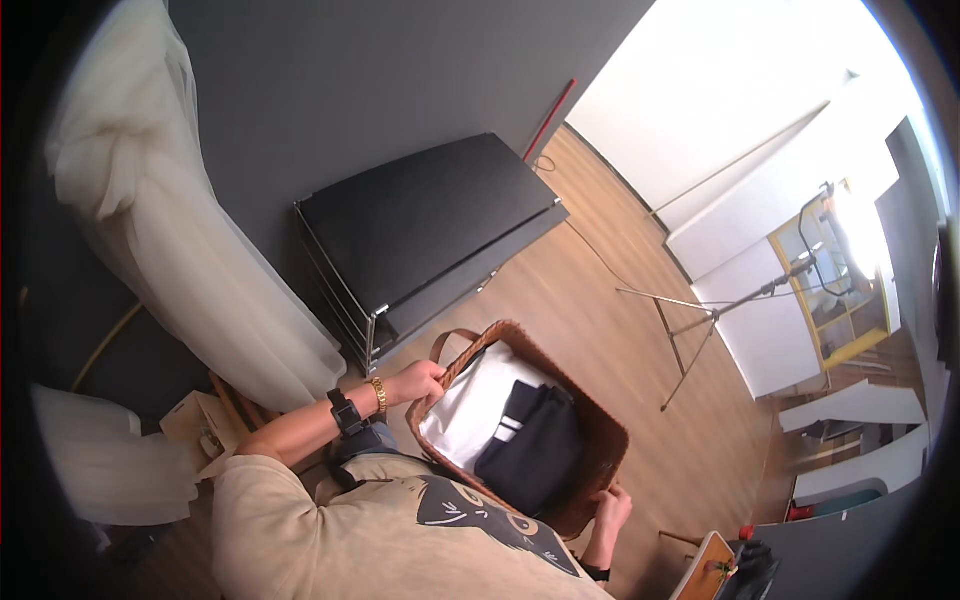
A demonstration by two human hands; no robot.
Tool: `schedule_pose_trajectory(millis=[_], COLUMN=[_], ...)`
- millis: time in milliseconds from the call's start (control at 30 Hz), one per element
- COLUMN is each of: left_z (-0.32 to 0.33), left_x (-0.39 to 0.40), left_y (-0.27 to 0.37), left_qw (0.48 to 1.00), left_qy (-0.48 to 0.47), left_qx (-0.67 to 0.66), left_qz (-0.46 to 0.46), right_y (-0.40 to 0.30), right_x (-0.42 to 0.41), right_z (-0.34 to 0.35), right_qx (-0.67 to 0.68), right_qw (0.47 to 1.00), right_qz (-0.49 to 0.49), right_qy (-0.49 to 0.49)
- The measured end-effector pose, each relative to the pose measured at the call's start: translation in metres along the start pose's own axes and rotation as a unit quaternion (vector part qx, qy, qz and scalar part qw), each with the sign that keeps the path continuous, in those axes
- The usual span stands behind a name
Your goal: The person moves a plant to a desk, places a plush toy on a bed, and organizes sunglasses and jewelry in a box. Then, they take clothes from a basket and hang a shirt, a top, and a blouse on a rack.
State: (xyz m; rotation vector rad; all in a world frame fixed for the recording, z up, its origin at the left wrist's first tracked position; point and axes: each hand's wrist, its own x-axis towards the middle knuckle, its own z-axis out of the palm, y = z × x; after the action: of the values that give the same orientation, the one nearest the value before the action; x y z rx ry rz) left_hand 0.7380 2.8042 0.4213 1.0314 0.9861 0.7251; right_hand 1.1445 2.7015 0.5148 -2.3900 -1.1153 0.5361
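A brown woven basket [602, 409] is held in front of my body, tilted in the picture. My left hand [415, 384] grips its rim on the left, close to a brown strap handle [454, 339]. On the opposite side my right hand [613, 507] is closed on the basket's rim. Inside lie a white cloth [459, 422] and a dark folded garment [534, 450] with white stripes. The dark garment partly covers the white cloth, and the bottom of the basket is hidden beneath them.
A black cabinet [427, 217] with metal edges stands ahead against the grey wall. White curtains [225, 285] hang at the left. On the wood floor [517, 300] to the right, a lit lamp [855, 232] stands on a tripod [694, 322], its cable trailing. A small table [701, 566] is at lower right.
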Motion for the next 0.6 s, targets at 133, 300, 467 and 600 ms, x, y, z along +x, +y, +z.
schedule_pose_trajectory(millis=[133, 300, 467, 600], left_z=[-0.028, -0.067, -0.096, -0.098], left_x=[-0.011, -0.028, -0.055, -0.064], left_y=[0.04, 0.073, 0.073, 0.07], left_qw=[0.996, 0.987, 0.955, 0.919], left_qy=[0.024, 0.09, 0.25, 0.344], left_qx=[-0.055, -0.058, -0.076, -0.114], left_qz=[0.071, 0.117, 0.141, 0.157], right_y=[-0.059, -0.129, -0.216, -0.271], right_x=[0.04, 0.096, 0.127, 0.155], right_z=[0.017, 0.066, 0.119, 0.16], right_qx=[0.119, 0.248, 0.207, 0.148], right_qw=[0.988, 0.952, 0.945, 0.932], right_qz=[-0.097, -0.172, -0.216, -0.277], right_qy=[0.032, -0.043, -0.129, -0.18])
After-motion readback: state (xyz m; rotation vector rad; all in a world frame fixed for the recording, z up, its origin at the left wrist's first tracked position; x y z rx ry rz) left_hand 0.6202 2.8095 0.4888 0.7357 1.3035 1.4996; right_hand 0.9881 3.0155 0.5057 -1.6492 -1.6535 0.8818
